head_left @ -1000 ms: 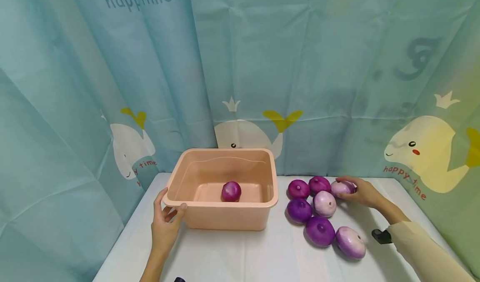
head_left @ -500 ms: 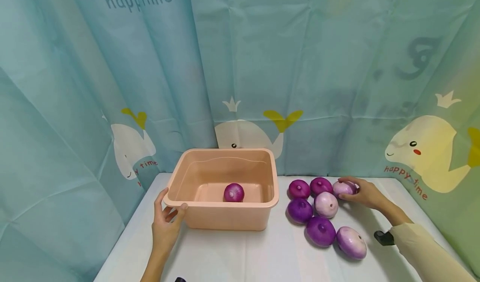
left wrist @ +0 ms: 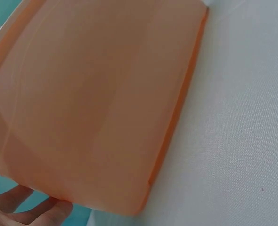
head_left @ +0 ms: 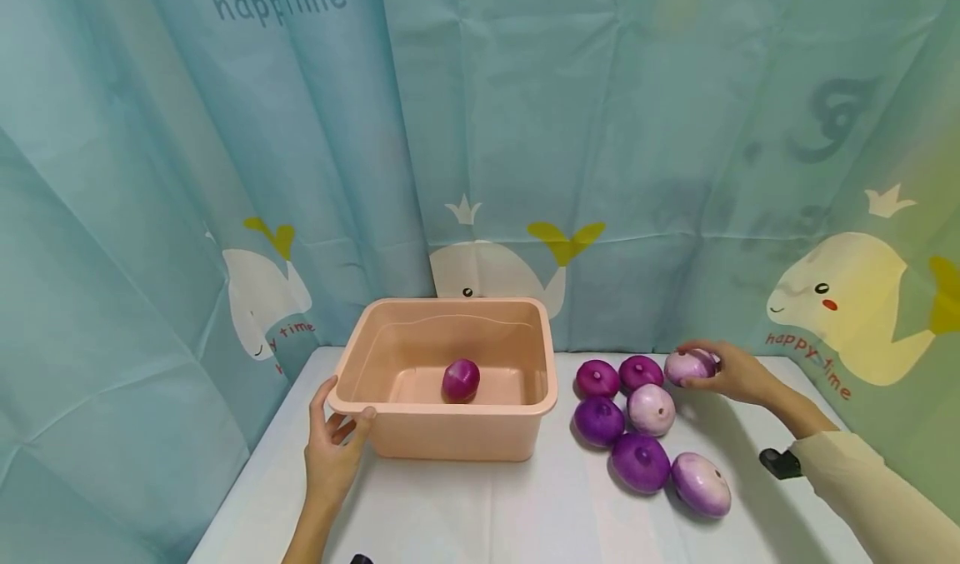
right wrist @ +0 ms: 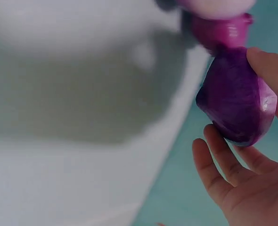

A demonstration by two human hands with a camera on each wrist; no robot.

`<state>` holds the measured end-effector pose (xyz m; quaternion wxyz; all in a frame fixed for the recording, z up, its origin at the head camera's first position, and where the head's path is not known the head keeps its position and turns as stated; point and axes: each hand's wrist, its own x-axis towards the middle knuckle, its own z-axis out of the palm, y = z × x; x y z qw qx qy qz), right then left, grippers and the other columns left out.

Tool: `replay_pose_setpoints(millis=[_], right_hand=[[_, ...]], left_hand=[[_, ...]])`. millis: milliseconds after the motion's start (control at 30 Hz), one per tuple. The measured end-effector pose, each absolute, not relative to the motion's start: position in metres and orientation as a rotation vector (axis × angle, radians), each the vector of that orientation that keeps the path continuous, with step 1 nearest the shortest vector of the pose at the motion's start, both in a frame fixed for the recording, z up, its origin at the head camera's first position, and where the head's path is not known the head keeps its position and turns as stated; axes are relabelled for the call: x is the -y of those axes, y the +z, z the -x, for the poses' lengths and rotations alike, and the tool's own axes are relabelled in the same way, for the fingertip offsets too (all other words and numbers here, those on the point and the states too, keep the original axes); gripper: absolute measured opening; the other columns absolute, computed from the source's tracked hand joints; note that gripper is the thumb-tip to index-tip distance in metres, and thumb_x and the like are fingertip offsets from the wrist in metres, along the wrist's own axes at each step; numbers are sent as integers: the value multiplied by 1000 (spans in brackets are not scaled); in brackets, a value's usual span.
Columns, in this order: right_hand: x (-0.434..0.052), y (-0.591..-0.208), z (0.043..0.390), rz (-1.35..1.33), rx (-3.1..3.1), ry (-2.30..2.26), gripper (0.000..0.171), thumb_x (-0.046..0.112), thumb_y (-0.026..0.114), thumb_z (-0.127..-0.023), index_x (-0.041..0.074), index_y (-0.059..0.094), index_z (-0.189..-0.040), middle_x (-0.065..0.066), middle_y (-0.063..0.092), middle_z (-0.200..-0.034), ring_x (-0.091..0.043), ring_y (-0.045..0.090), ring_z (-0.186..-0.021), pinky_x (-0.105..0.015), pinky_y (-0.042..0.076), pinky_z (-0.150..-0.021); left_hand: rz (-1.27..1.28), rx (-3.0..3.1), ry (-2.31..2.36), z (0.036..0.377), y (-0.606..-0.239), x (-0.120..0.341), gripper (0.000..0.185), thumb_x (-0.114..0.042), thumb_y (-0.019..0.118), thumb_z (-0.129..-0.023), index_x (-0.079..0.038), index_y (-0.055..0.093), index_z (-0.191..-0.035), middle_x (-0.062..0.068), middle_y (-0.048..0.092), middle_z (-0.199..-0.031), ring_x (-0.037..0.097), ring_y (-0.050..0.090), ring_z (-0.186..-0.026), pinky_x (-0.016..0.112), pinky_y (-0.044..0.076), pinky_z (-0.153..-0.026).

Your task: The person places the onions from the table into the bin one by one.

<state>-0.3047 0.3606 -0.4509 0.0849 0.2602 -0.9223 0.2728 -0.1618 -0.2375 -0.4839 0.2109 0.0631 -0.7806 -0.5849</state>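
Observation:
A peach plastic tub (head_left: 442, 418) stands on the white table, with one purple onion (head_left: 461, 380) inside it. My left hand (head_left: 330, 443) grips the tub's near left corner, thumb on the rim; the left wrist view shows the tub's wall (left wrist: 96, 103) close up and my fingertips (left wrist: 33, 212) beneath it. My right hand (head_left: 723, 372) holds a pale purple onion (head_left: 688, 366) just above the table at the back right of the onion cluster. In the right wrist view that onion (right wrist: 235, 101) sits between thumb and fingers.
Several more purple and pale onions (head_left: 641, 431) lie grouped on the table right of the tub. A teal curtain with whale prints (head_left: 487, 172) hangs close behind. A small black object (head_left: 780, 462) lies by my right sleeve.
My right hand has raised the pale onion slightly off the table, up and to the right. The onion in the tub has rolled a little. My left hand has not moved.

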Motion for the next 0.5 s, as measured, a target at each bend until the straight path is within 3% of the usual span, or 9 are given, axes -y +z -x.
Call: replay_pose_setpoints(millis=[167, 267, 400, 500], right_hand=[[-353, -418, 306, -876, 2675, 843, 47, 13, 90, -78, 3, 69, -119, -8, 70, -99, -4, 53, -71, -26, 46, -56], [-346, -397, 307, -938, 2632, 808, 48, 11, 90, -78, 4, 69, -120, -9, 71, -108, -5, 58, -85, -27, 52, -65], [-333, -368, 306, -978, 2602, 740, 49, 11, 90, -78, 8, 70, -122, -8, 71, -114, -13, 62, -93, -29, 56, -71], [-321, -347, 306, -954, 2611, 733, 50, 13, 90, -79, 11, 69, -124, -9, 69, -119, -21, 65, -93, -28, 57, -68]], left_hand=[[-177, 2172, -1629, 162, -484, 237, 77, -23, 70, -100, -34, 26, -161, 23, 50, -150, 45, 60, -122, 11, 51, -80], [-181, 2177, -1630, 162, -483, 237, 77, -24, 70, -100, -34, 26, -161, 24, 51, -150, 45, 60, -122, 11, 51, -80], [-191, 2187, -1624, 162, -483, 236, 77, -25, 70, -100, -34, 25, -161, 24, 49, -151, 46, 60, -123, 11, 50, -80], [-197, 2186, -1622, 162, -482, 236, 77, -25, 70, -100, -34, 25, -161, 24, 49, -151, 45, 59, -123, 11, 50, -80]])
